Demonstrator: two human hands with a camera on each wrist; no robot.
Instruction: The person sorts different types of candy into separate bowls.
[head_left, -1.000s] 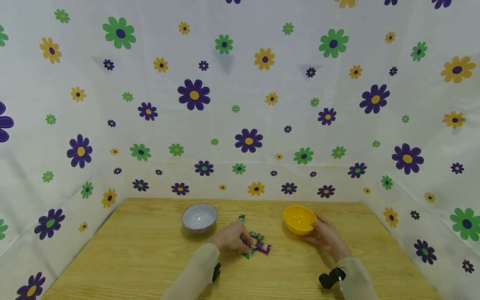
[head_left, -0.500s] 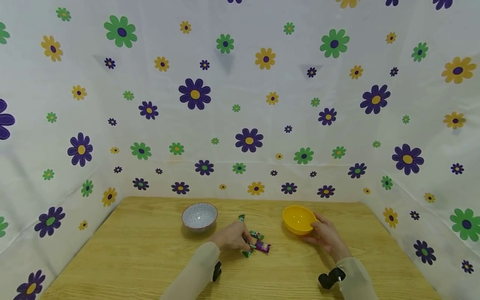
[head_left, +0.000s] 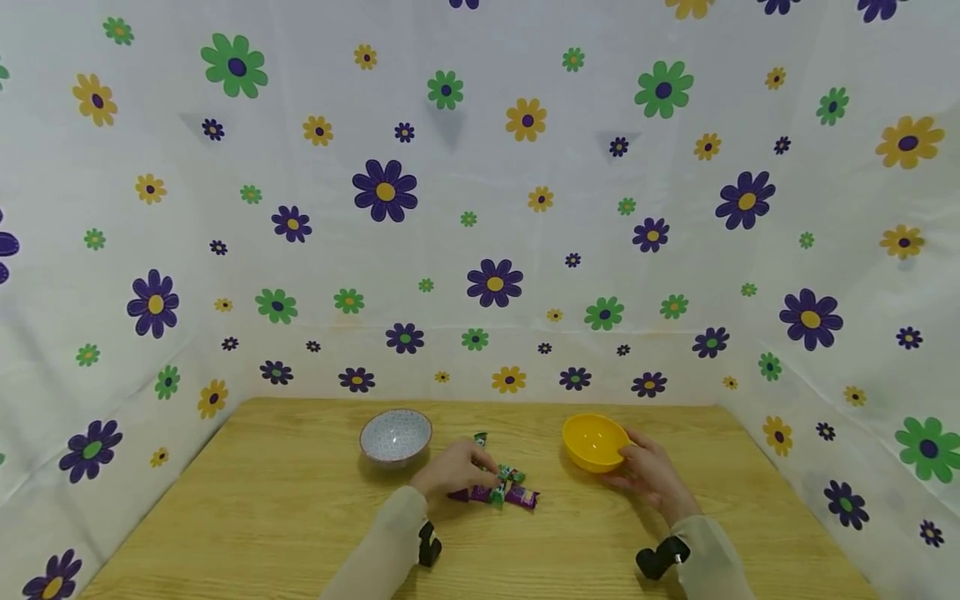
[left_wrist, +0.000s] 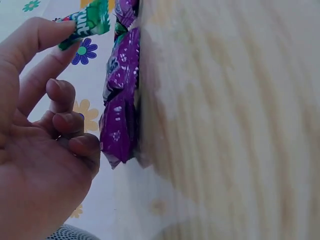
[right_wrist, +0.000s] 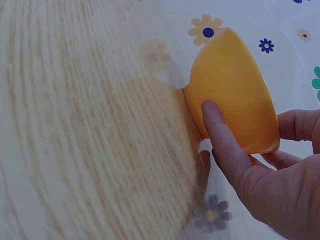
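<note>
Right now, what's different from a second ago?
The left hand has lifted slightly, uncovering purple candies, and pinches a green candy; whether it did before is unclear. Unchanged: the right hand on the yellow bowl, and the patterned bowl.

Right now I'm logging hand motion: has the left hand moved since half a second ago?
Yes, slightly: in the head view the left hand has shifted left and up the picture, nearer the patterned bowl.

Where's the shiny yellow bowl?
In the head view, the shiny yellow bowl is right of the green and purple wrapped candies, gripped by the right hand.
</note>
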